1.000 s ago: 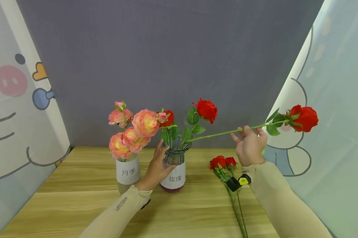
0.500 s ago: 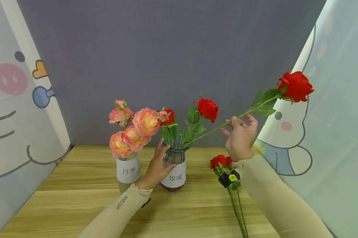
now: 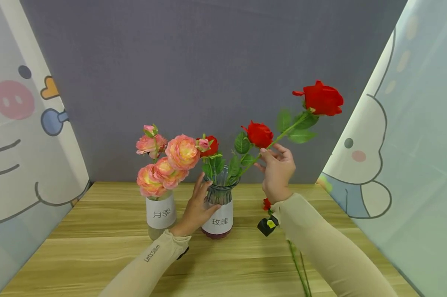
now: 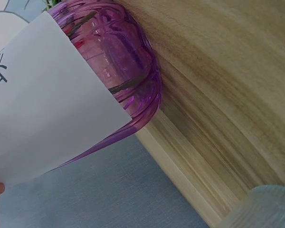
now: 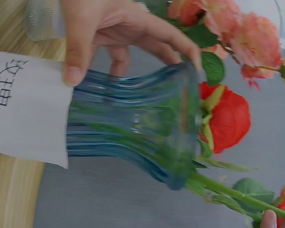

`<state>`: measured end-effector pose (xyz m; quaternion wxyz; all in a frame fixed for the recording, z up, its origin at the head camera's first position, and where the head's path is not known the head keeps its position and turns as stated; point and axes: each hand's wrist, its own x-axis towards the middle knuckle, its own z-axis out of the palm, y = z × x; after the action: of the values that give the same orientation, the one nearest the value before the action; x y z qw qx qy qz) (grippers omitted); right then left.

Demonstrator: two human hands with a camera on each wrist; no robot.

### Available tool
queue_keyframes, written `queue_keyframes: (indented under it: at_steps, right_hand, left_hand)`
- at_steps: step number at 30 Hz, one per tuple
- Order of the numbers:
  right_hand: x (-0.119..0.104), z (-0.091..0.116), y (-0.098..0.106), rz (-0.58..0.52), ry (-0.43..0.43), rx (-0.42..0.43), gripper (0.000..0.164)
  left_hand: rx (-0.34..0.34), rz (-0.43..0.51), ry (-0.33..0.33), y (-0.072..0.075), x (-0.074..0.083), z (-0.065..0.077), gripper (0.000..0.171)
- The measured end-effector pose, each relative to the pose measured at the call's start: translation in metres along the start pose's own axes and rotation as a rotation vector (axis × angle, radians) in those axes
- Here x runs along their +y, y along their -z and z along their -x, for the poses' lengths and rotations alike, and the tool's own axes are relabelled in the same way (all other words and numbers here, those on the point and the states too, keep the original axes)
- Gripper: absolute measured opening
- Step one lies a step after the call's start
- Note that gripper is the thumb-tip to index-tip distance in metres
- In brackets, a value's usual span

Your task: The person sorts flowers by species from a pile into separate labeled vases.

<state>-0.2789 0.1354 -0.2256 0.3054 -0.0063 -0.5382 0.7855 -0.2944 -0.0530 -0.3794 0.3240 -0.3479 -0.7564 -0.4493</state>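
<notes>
Red rose (image 3: 321, 99) was pinched by its stem between the right hand's (image 3: 279, 172) fingertips; a vase (image 3: 222, 198) was held within the left hand's (image 3: 196, 209) wide-parted fingers.

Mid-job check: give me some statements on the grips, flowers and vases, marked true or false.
1. The right grip pinches the stem of a red rose. True.
2. The left grip holds the pink-flower vase. False: it holds the rose vase.
3. The pink-flower vase lies on its side. False: it stands upright.
4. The pinched stem reaches the rose vase's rim. True.
5. No other red rose lies loose. False: a red bloom shows beside the right sleeve.
</notes>
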Motion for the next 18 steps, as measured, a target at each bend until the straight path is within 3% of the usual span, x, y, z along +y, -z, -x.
queue_keyframes:
  at_steps: [9,18]
  right_hand:
    - [0.025,0.009,-0.005,0.018,0.021,-0.039,0.034]
    - [0.030,0.010,-0.011,0.030,0.062,-0.070,0.035]
  left_hand:
    - [-0.029,0.032,0.074,0.001,0.005,0.002,0.078]
    - [-0.032,0.025,0.100,0.002,0.008,-0.001,0.073]
